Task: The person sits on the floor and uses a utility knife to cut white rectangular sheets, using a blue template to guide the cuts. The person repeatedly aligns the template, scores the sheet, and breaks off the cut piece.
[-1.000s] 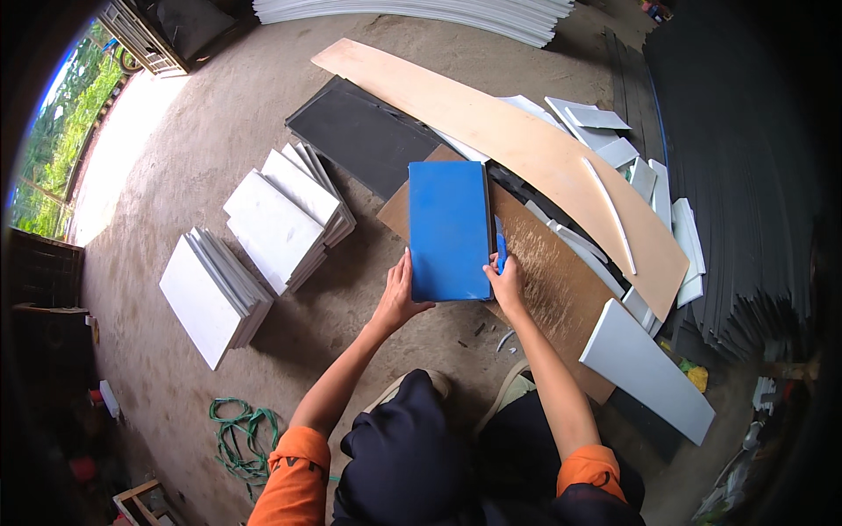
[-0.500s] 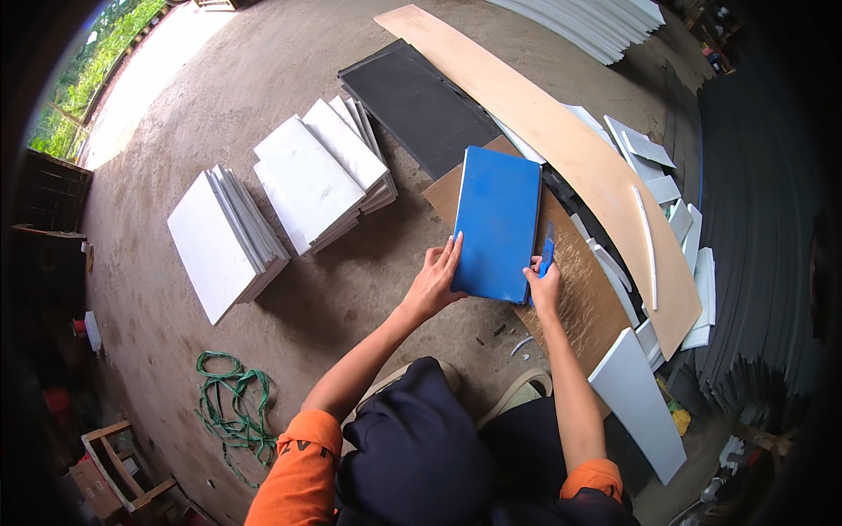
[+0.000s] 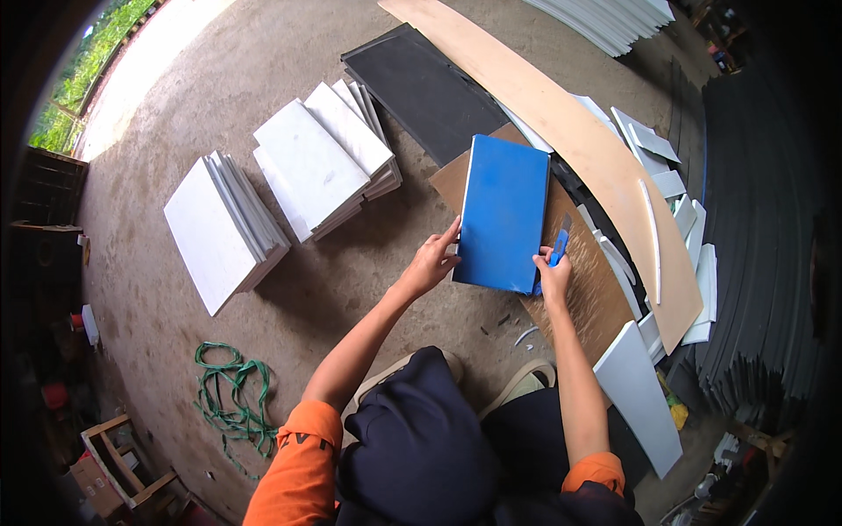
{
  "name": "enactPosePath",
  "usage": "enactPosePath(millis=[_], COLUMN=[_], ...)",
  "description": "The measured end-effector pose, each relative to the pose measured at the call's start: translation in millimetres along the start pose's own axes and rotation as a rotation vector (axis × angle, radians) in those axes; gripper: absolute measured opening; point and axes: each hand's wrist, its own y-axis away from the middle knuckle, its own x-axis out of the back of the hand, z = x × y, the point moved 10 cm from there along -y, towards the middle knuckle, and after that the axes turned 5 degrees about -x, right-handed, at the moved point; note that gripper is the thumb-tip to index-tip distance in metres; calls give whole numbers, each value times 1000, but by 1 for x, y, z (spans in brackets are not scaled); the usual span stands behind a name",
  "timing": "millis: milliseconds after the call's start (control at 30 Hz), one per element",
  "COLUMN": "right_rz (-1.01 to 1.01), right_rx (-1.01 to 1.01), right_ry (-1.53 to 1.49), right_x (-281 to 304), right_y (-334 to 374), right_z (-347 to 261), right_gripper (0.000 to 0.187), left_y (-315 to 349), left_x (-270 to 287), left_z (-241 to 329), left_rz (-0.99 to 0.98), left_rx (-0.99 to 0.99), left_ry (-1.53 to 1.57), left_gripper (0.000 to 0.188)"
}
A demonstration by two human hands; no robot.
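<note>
A flat blue rectangular panel (image 3: pixel 503 213) lies tilted in front of me over a worn brown board (image 3: pixel 586 289). Along its left edge my left hand (image 3: pixel 429 263) grips it, the index finger stretched up against the side and the other fingers curled. At the lower right corner my right hand (image 3: pixel 553 275) holds a blue utility knife (image 3: pixel 560 248), blade pointing up and away. Its fingers also press on the panel's right edge. What lies under the panel's edges, including some fingertips, is hidden.
Stacks of white panels stand at left (image 3: pixel 210 237) and centre left (image 3: pixel 311 167). Black sheets (image 3: pixel 427 90) and a long tan board (image 3: pixel 526 96) lie beyond. White offcuts (image 3: pixel 688 228) are heaped at right, a white strip (image 3: pixel 638 394) nearer. Green rope (image 3: pixel 235 394) lies at lower left.
The blue panel has shifted slightly away from me and to the right. My left hand's fingers have drawn together at its edge; the knife in my right hand has moved slightly right.
</note>
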Motion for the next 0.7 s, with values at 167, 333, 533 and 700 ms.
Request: enactPosePath(millis=[167, 333, 533, 700], right_rz=[9, 16, 12, 9], right_rx=[3, 12, 12, 15], right_ry=[18, -5, 9, 39], right_x=[-1, 3, 0, -1], right_y=[2, -2, 1, 5], right_z=[-4, 6, 2, -4], right_gripper=[20, 21, 22, 21], left_y=[-1, -5, -4, -6], left_x=[5, 5, 7, 6], left_z=[-24, -15, -13, -15], left_rz=[81, 90, 78, 62], left_rx=[159, 164, 157, 155], left_ry=[55, 12, -20, -3], left_gripper=[56, 50, 49, 53])
